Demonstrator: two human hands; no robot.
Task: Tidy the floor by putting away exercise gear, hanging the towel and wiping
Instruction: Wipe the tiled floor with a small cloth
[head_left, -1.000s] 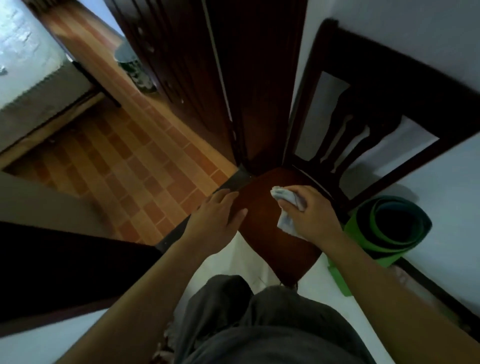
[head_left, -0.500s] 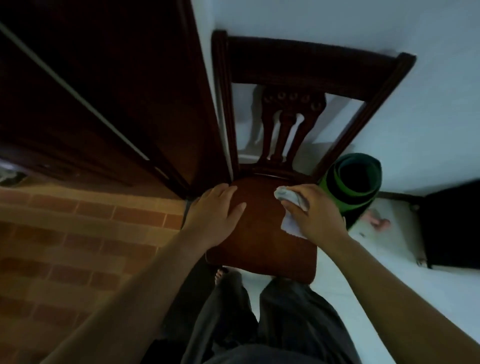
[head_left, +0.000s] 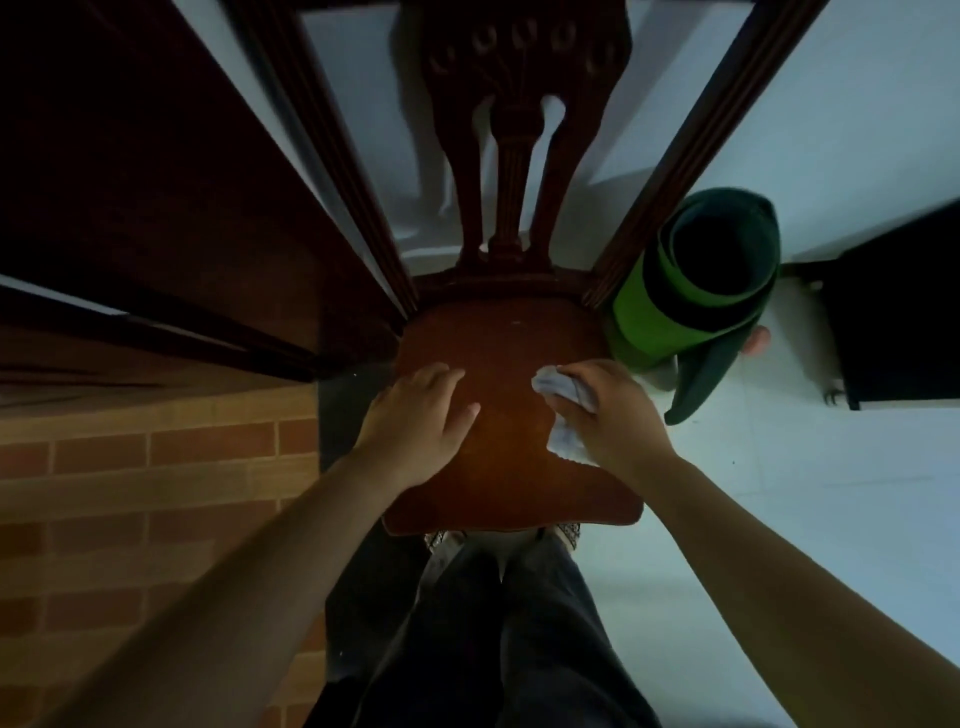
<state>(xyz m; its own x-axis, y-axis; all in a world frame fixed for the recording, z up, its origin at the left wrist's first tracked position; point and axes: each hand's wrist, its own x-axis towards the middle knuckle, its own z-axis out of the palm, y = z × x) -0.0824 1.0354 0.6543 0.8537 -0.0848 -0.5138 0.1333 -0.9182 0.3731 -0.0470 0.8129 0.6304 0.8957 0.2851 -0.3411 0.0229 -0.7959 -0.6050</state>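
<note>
Reaching down from the near side, both forearms are stretched over a chair seat. The left hand is laid palm-down on the left half of the seat, near its left edge. Its fingers are held straight and pointed toward the chair back, the thumb is splayed toward the seat's middle, and the grip is spread with nothing in it. The right hand is set on the right half of the seat, knuckles up. Its grip is pinched on a cloth, which is bunched under the palm and curled fingers and pressed onto the wood near the right edge.

A carved chair back is raised at the seat's far edge, against a white wall. A dark door is stood close along the chair's left side. Brick-patterned floor is seen at left and white floor at right. A dark cabinet is placed on the white floor, well apart from the chair. Dark trousers are seen below the seat's near edge.

A rolled green mat is stood on end on the white floor, just beside the seat's far right corner. Its long axis is upright, with the open end turned up to the camera, and a loose flap is trailed down on the near side. The cloth is drawn out from far to near: one pale end is shown past the fingertips, the other below the palm.
</note>
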